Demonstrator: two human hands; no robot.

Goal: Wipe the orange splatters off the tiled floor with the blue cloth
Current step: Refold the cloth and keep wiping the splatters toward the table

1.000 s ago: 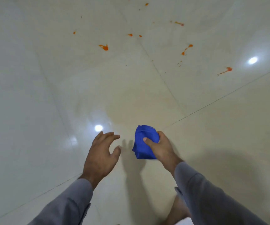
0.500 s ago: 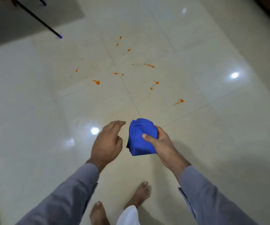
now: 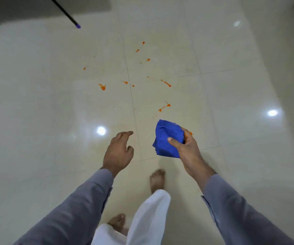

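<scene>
At the upper left of the frame a dark pole (image 3: 64,12) with a purple tip slants down to the tiled floor (image 3: 36,112). Left of centre, the left hand (image 3: 119,152) hangs empty, fingers loosely spread. Orange splatters (image 3: 103,87) dot the upper middle. Right of centre, the right hand (image 3: 185,147) holds its grip clamped on the folded blue cloth (image 3: 166,138), above the floor.

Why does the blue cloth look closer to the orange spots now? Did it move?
Yes. The blue cloth moved forward toward the orange splatters, carried in the right hand.
</scene>
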